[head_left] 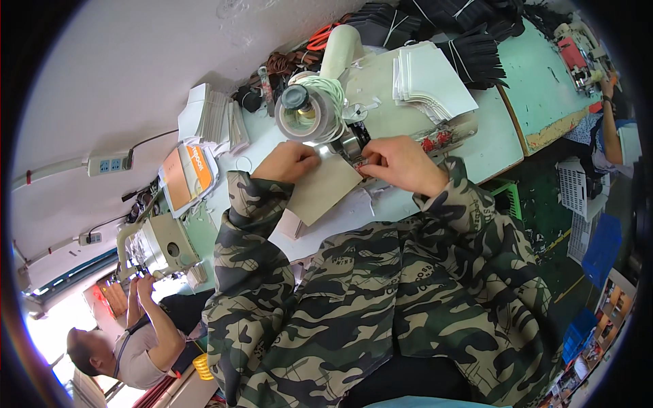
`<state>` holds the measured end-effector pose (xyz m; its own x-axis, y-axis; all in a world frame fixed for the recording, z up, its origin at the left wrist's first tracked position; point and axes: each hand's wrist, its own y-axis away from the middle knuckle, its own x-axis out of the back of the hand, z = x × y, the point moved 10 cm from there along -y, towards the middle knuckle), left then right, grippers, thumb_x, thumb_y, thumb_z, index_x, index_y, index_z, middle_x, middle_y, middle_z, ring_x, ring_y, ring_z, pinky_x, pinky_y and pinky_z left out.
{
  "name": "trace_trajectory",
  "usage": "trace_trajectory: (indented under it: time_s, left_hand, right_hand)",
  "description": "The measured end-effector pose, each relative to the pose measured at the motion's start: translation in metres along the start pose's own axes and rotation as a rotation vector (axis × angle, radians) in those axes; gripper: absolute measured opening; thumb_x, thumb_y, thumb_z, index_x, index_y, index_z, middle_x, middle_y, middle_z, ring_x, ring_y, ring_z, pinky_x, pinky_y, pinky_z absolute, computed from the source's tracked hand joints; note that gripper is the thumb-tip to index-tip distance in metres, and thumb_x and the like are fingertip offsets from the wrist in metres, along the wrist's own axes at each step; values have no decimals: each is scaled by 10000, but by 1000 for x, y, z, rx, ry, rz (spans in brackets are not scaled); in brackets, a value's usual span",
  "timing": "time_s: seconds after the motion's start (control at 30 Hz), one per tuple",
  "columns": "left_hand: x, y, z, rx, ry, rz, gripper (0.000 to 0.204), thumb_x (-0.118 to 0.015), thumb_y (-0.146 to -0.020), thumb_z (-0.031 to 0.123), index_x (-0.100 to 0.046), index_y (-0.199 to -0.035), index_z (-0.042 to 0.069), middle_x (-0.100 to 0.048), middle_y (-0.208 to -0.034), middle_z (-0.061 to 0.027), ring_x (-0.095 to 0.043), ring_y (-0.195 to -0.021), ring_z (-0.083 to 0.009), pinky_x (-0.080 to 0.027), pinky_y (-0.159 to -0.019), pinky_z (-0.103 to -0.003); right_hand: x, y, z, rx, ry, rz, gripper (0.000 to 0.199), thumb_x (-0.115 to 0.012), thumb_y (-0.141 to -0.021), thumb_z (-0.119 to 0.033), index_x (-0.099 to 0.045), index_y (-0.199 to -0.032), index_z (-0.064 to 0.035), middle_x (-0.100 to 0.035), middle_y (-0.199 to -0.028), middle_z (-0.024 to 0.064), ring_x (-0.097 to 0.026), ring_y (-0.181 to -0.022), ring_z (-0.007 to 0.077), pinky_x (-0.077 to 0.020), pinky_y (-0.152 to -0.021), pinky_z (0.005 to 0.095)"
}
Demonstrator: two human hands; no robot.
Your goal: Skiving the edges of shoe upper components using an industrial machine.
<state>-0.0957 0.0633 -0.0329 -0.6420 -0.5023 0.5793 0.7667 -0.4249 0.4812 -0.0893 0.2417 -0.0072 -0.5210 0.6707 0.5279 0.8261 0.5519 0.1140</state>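
A flat beige sheet (323, 190) lies at the front of a pale green sewing-type machine (340, 51), its far edge under the metal parts. My left hand (289, 162) is closed on the sheet's left edge, fingers curled under. On the other side my right hand (406, 164) is closed, thumb and forefinger drawn together beside the sheet's right corner and the machine's dark round part (352, 143). Whatever its fingertips pinch is hidden. Below the sheet, a small stack of pale pieces (290, 224) rests on the table (326, 234).
White cut pieces (435, 78) are stacked on the right, more (207, 115) on the left. Tied black bundles (473, 58) lie behind. A cord coil (326, 95) hangs on the machine. One person (146, 340) works at the left machine (166, 245), another (609, 129) far right.
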Motion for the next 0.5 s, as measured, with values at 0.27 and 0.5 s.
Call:
trace_trajectory:
  time_s: [0.27,0.5]
  left_hand:
    - [-9,-12,42,-291,57,175,354,-644,-853,153,-617,-1192,56,-657,-1118,-174,-631,-970,-336,-481,-865,-389]
    - [-20,-13,28,28,372,134,266,-576,-931,134,-641,-834,-105,-636,-617,-158,-621,-439,-222,-498,-407,-321]
  right_hand:
    - [11,-63,-7,28,211,-353,460,-765,-673,-258,-664,-1056,-23,-698,-939,134,-666,-855,299,-521,-757,386]
    - [24,-75,1,112,374,-370,572,-787,-616,-281,-647,-1089,8,-693,-966,153,-667,-910,303,-519,-783,380]
